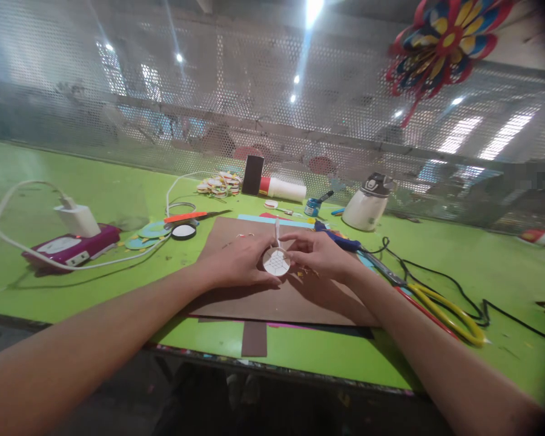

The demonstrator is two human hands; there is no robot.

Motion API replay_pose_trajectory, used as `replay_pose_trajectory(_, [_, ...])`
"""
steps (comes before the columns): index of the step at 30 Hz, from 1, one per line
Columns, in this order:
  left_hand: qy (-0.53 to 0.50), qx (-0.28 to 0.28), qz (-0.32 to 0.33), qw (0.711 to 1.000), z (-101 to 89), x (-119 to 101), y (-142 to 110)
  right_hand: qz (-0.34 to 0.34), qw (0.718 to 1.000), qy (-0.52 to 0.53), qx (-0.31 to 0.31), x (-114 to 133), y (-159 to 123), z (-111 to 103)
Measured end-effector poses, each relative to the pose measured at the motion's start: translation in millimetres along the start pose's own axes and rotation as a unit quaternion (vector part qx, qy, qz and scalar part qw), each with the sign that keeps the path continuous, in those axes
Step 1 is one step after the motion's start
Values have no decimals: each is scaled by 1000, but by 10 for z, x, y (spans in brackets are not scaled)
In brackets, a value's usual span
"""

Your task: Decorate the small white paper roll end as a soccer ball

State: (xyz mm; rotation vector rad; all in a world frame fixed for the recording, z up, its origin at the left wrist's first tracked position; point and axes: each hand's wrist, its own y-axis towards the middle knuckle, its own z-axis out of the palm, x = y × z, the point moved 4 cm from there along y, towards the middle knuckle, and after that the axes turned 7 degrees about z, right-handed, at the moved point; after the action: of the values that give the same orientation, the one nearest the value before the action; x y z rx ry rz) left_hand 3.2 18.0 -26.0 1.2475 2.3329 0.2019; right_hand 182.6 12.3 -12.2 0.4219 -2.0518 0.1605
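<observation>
A small white disc point(277, 261) with dark lines in a football-like pattern sits between my hands, above a brown board point(240, 303). My left hand point(240, 260) grips its left edge, thumb along the bottom. Fingers of my right hand point(315, 251) are closed at the disc's upper right edge, by a narrow white strip point(277, 230) that stands up from it. Whether the strip is joined to the disc, I cannot tell. Small yellow scraps point(305, 270) lie on the board beneath my right hand.
Right of the board lie a blue glue gun point(338, 237), its black cord, and yellow-handled scissors point(449, 315). At left are an orange craft knife point(186, 217), a round black-rimmed lid point(183, 231) and a purple power strip point(72, 247). Behind stand a phone point(253, 174), paint jar point(312, 208) and white jug point(366, 206).
</observation>
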Motion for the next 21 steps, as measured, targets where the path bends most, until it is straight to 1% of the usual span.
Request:
replay_pose_trajectory(6, [-7, 0, 45, 999, -10, 3, -2, 15, 1000, 17, -18, -26, 8, -38])
replay_pose_trajectory(11, [4, -9, 44, 999, 15, 51, -1, 28, 999, 30, -12, -6, -7, -40])
replay_pose_trajectory(16, [3, -4, 47, 999, 13, 44, 5, 32, 999, 39, -17, -12, -9, -16])
replay_pose_trajectory(19, [0, 2, 41, 999, -2, 33, 6, 24, 998, 44, -45, -39, 11, -41])
replay_pose_trajectory(21, [0, 5, 34, 999, -11, 26, 8, 16, 995, 47, -83, -69, 32, -98])
